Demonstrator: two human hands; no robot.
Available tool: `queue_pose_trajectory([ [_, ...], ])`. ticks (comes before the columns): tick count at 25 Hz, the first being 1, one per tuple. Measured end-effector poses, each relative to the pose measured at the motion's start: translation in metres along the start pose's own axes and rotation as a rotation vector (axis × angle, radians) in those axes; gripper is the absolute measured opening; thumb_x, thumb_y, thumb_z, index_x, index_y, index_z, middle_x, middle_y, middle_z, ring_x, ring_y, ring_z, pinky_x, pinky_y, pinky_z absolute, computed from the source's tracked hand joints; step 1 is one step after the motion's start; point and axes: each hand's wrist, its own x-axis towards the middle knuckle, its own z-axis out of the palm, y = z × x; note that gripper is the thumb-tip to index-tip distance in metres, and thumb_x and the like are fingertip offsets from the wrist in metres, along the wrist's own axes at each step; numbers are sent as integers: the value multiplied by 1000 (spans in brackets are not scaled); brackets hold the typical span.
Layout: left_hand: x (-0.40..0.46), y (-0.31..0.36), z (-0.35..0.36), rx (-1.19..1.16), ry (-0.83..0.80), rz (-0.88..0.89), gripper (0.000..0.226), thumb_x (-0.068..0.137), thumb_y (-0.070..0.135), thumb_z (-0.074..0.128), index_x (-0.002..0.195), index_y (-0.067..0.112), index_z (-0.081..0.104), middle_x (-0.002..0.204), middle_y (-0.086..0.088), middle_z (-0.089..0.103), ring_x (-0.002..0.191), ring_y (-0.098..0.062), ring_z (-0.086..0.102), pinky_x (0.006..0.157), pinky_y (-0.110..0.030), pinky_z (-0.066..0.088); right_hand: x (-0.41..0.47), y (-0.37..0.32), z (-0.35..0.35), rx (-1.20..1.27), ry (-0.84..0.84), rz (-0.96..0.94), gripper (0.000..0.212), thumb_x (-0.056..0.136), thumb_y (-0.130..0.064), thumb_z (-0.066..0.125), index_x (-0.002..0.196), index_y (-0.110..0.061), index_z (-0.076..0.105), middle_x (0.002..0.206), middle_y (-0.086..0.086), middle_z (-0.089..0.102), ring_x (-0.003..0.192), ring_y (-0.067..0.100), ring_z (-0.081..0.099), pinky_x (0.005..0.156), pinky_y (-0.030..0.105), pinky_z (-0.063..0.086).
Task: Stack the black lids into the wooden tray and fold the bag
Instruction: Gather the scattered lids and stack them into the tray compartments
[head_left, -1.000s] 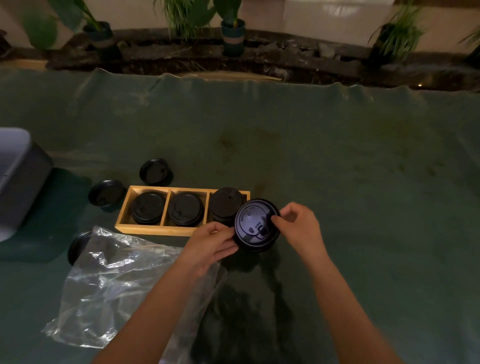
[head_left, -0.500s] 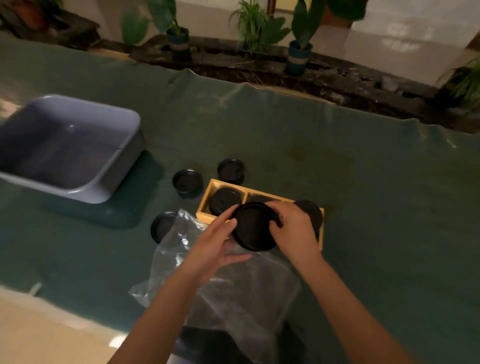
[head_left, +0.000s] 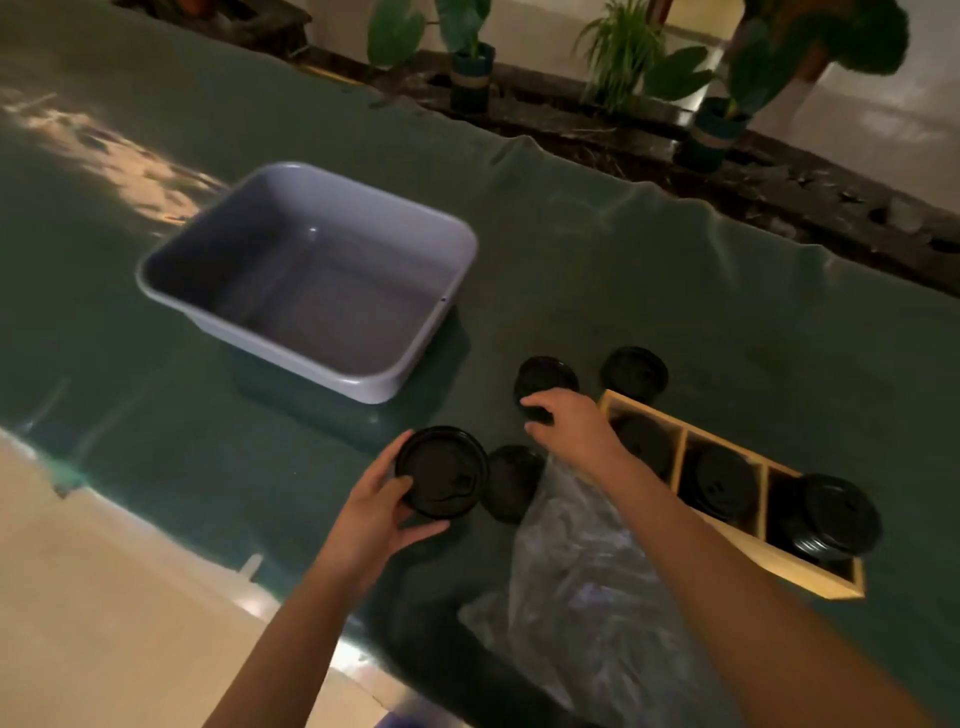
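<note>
Lid-gathering step, bag (head_left: 587, 597) unfolded. Your left hand (head_left: 379, 512) grips one black lid (head_left: 441, 473) by rim; right hand (head_left: 569, 423), fingers spread, reaches loose lid (head_left: 545, 382) beside wooden tray (head_left: 737, 530). Next, likely: pinch rim, carry both to compartment.

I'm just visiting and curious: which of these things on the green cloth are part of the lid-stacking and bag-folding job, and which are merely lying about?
Part of the job:
wooden tray
lid in the left hand
loose lids on the cloth
plastic bag

Just lying about:
grey tub
potted plants
</note>
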Motion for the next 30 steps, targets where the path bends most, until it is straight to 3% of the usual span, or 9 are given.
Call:
queue_pose_trajectory([
  [3,11,5,-23,-50,19,-15,45,92,3,38,114,39,54,117,1,61,101,-25,64,58,-36,58,34,0,32,-184,-302,54,48,84,-17,61,131,-14,50,139,12,48,127,28,46,104,40,41],
  [5,21,3,-27,-94,7,-38,45,92,3,39,114,38,55,118,0,61,99,-23,65,59,-37,58,38,11,49,-254,-312,80,33,85,-14,57,118,-15,57,129,11,52,119,30,50,96,40,46],
  [8,38,3,-24,-103,-5,-77,44,92,3,39,112,39,56,116,3,62,93,-20,67,58,-38,58,33,20,55,-184,-196,116,9,85,-10,54,83,-17,60,103,11,63,99,29,60,78,37,49],
  [14,70,-6,-5,-50,-20,-155,42,92,5,39,108,41,55,117,3,59,99,-21,61,57,-38,59,12,30,1,454,474,322,13,78,-6,70,91,-2,71,80,10,70,72,15,64,66,19,49],
  [18,84,-9,18,-37,-127,-214,28,94,28,42,113,43,56,124,4,59,109,-23,60,67,-40,58,0,17,-12,722,370,309,14,78,-2,70,91,-7,69,66,-4,60,52,-1,60,43,7,45],
  [23,93,-13,36,-22,-185,-197,28,87,22,52,105,42,60,116,7,63,98,-17,66,63,-39,59,11,2,21,351,216,242,17,76,-15,72,92,-10,68,69,-4,56,67,10,54,63,20,42],
  [26,99,-13,29,-44,-142,-185,35,92,9,45,103,39,60,113,5,63,98,-20,65,63,-41,59,28,18,19,472,287,270,20,78,-23,71,93,-11,69,72,-5,60,73,15,59,70,28,50],
  [28,102,-10,22,-82,-125,-188,37,92,8,45,102,39,60,113,4,64,97,-21,66,63,-42,59,52,42,5,345,395,330,31,82,-25,67,108,-9,65,98,9,66,93,23,63,87,34,49],
  [30,105,-7,16,-86,-126,-179,36,91,9,47,104,40,61,113,4,65,97,-21,68,63,-41,59,80,66,-8,96,267,336,46,85,-23,64,127,-10,53,126,16,57,118,30,52,101,39,41],
])
